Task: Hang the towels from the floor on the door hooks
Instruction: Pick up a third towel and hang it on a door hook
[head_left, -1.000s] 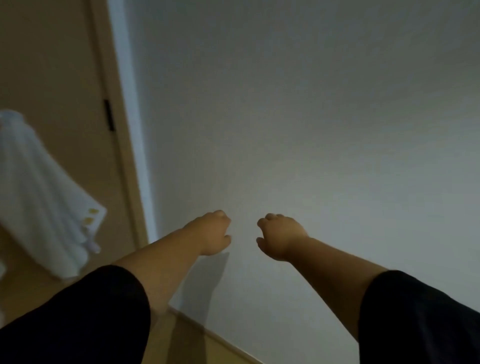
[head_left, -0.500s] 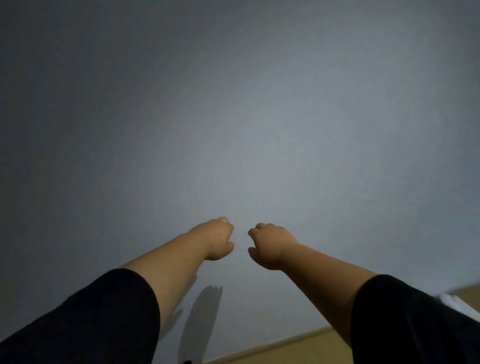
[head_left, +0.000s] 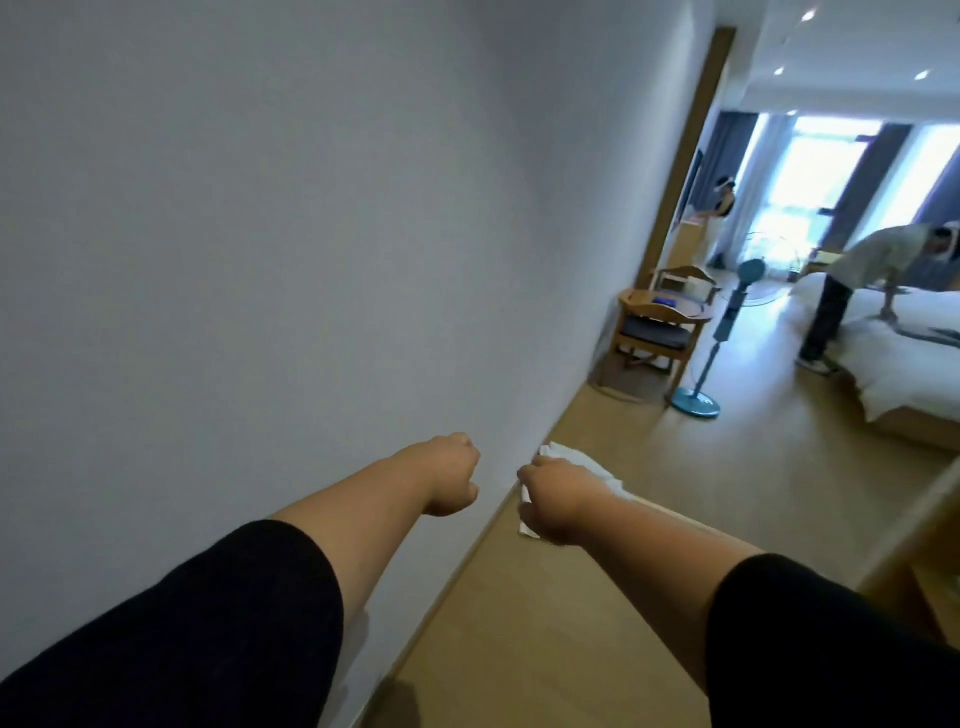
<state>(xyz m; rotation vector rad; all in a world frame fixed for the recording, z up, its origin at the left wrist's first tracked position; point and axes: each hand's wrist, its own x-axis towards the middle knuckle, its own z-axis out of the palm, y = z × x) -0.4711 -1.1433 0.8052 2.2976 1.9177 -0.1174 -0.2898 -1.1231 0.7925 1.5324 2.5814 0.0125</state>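
White wall (head_left: 260, 234) filled your left side. Your left hand (head_left: 447, 475) hung in front of it, fingers curled into a loose fist, nothing in it. Your right hand (head_left: 553, 501) was just beside it, also curled, knuckles up; no clear grip on anything, though its fingers were hidden from the camera. The white towel (head_left: 582, 462) lay on the wood floor (head_left: 727, 467) right at the foot of the wall, beyond and below your right hand, which overlapped it in view. Contact: couldn't tell. Its long axis looked to run along the skirting, away from you. Right hand was the nearer one, so in my judgement you'd reach down and forward with that. Door hooks weren't in view.
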